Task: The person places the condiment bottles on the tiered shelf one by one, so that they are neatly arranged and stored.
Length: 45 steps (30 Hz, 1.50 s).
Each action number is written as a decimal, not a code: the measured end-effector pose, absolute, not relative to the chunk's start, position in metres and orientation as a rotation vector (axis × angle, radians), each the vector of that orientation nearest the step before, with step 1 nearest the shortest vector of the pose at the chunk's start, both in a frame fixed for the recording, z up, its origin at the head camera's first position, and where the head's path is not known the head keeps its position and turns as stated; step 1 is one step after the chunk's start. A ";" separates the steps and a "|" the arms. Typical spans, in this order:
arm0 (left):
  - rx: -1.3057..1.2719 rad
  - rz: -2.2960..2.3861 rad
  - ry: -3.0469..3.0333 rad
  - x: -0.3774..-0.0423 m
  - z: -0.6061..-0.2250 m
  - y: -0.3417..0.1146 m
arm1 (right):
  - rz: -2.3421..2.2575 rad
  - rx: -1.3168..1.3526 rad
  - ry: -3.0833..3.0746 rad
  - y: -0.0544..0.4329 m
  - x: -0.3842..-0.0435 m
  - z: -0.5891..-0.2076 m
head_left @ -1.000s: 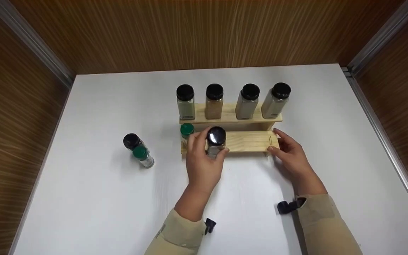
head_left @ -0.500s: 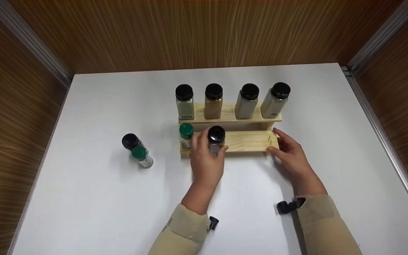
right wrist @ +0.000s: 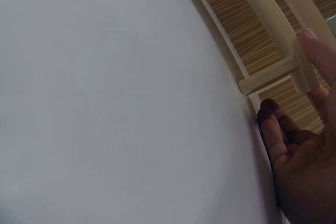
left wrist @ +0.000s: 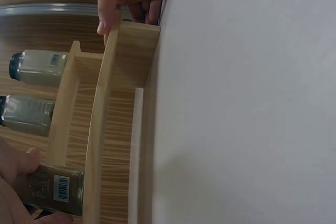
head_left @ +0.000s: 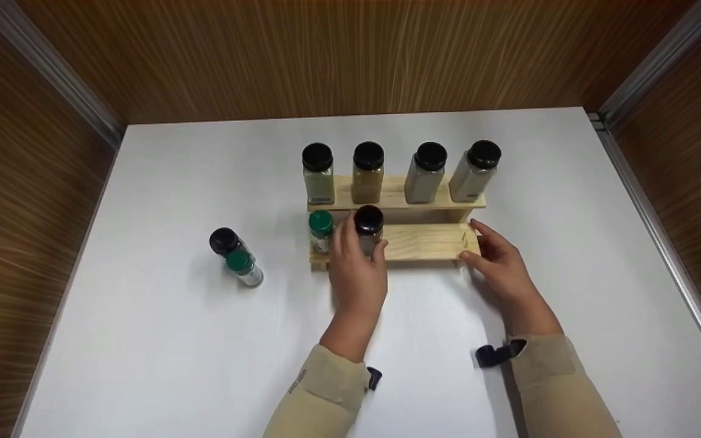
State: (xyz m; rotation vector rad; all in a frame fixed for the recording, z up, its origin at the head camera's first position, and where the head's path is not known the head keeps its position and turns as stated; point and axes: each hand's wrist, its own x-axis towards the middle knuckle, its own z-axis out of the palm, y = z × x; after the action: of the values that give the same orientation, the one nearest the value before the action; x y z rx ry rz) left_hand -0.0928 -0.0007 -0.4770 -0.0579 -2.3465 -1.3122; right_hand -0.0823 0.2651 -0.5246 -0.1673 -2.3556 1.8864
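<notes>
My left hand [head_left: 358, 277] grips a square glass spice jar [head_left: 369, 224] with a black lid, fingers on its left and thumb on its right. In the left wrist view its barcoded lower part and base [left wrist: 63, 190] meet the lower shelf of the two-tier wooden spice rack [head_left: 426, 242]. Beside it on that shelf stands a small green-lidded jar [head_left: 321, 226], partly covered by my fingers. My right hand [head_left: 505, 271] pinches the right end of the lower shelf, thumb in front; its other fingers curl loosely near the table in the right wrist view.
Several tall black-lidded jars [head_left: 367, 176] line the upper shelf. Left of the rack, a black-lidded jar [head_left: 225, 241] and a green-lidded jar [head_left: 242, 266] stand close together on the white table [head_left: 162, 340]. Wood-grain panels [head_left: 350, 58] enclose the back and sides.
My left hand has moved the black-lidded jar slightly back and deeper onto the lower shelf, the forearm shifting right. My right hand keeps its hold on the rack's end.
</notes>
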 end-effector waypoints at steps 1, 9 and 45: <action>-0.054 -1.310 -2.350 -0.093 -0.477 0.000 | 1.890 -0.169 -2.355 0.265 -0.082 -0.525; -0.041 -1.302 -2.395 -0.091 -0.478 0.000 | 1.905 -0.177 -2.358 0.265 -0.082 -0.526; 0.346 -1.367 -2.029 -0.091 -0.486 -0.152 | 1.920 -0.132 -2.319 0.269 -0.082 -0.529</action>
State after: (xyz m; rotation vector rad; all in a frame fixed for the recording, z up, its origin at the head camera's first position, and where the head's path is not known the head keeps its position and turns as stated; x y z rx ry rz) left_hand -0.0907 -0.1518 -0.4861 0.3459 -2.0293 -1.3675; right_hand -0.0821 0.2691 -0.5290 -0.1322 -2.3188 1.9203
